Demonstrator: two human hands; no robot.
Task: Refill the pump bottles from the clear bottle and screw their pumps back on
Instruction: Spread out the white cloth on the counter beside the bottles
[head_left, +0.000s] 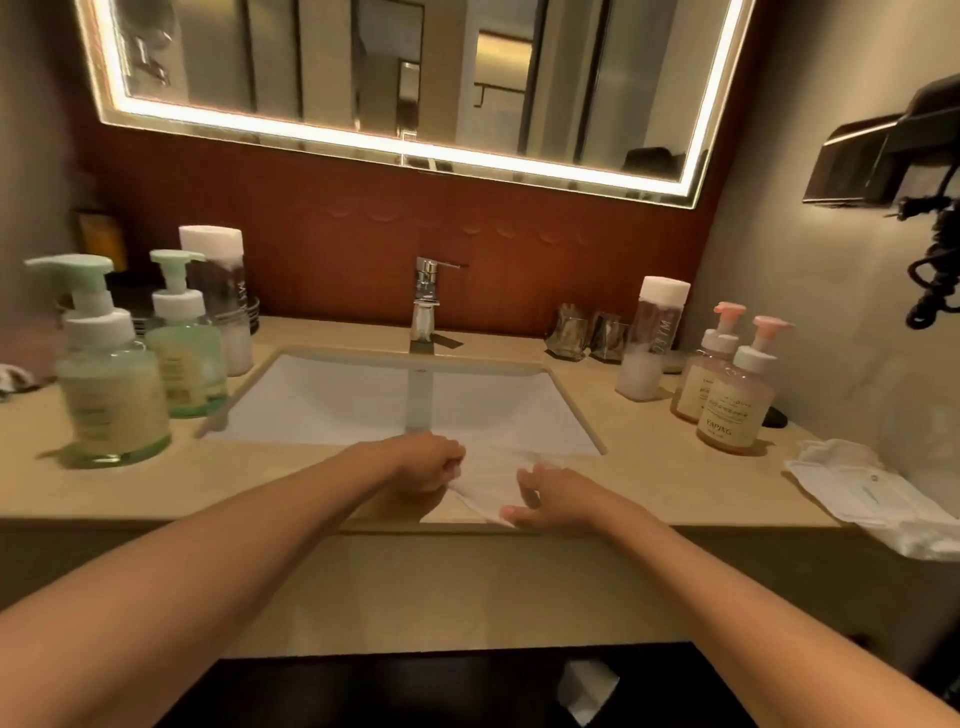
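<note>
Green-capped pump bottles (111, 374) stand at frame left; left hand (428, 462) is fisted on a white cloth (488, 488) at tabletop (675, 483) centre; right hand (545, 496) lies spread beside it.

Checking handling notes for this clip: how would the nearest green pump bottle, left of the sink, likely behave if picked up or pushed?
The green pump bottle looks mostly full, so probably heavy for its size. Its wide round base on the counter suggests it would slide rather than tip if pushed low, though a push at the tall pump head might tilt it. The smooth glossy wall may be slippery.
</note>
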